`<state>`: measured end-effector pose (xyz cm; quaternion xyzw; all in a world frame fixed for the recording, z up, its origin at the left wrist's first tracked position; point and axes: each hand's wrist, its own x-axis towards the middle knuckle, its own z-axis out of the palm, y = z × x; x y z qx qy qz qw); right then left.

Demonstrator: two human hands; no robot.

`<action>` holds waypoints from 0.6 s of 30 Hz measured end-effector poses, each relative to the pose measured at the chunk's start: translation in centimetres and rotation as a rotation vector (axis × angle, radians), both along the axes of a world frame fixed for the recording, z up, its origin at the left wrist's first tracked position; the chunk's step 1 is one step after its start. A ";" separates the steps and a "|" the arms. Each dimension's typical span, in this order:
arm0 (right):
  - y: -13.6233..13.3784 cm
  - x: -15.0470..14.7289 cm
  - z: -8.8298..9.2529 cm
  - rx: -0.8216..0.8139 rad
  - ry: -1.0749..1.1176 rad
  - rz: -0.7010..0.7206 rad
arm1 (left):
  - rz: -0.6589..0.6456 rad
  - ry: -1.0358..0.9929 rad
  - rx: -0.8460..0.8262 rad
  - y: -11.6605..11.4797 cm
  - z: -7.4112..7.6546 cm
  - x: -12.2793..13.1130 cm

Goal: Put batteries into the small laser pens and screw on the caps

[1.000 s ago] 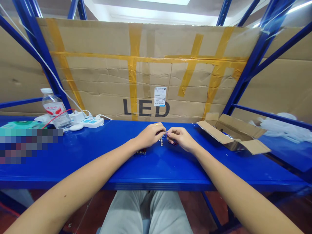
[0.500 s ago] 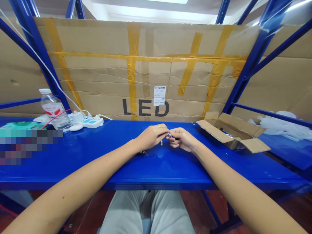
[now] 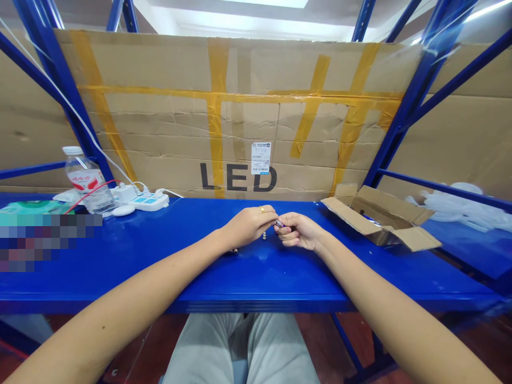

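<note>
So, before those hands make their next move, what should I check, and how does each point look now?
1. Right hand gripping the small metallic piece: ok, it is pinched in the fingers.
2. Left hand gripping that piece too: cannot tell; its fingertips are right there, but the contact is hidden.
3. Small parts below the left fingers in view: ok, some show on the blue table.
4. Parts by the left wrist countable: cannot tell, the arm may cover some.
5. Cardboard box open: ok, flaps spread.
6. Bottle away from the hands: ok, far to the left, cap on.
</note>
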<state>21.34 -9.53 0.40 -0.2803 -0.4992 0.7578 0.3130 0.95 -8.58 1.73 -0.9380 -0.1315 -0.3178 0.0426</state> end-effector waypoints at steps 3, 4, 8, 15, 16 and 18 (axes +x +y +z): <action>0.0 0.0 0.0 -0.016 0.003 0.017 | -0.002 0.005 0.006 0.0 0.0 0.0; 0.0 0.0 0.0 -0.020 0.005 0.020 | -0.002 0.003 0.003 0.0 0.0 0.0; 0.0 -0.1 0.0 -0.001 0.033 -0.015 | 0.026 -0.030 -0.020 0.3 -0.2 0.1; -0.2 -0.9 0.0 0.127 0.053 -0.162 | 0.093 -0.104 -0.038 0.4 -0.1 0.3; -0.2 -1.0 -0.1 0.149 0.057 -0.192 | 0.102 -0.104 -0.031 0.3 -0.1 0.2; -0.1 -1.2 -0.1 0.185 0.078 -0.254 | 0.128 -0.087 -0.010 0.1 -0.1 0.2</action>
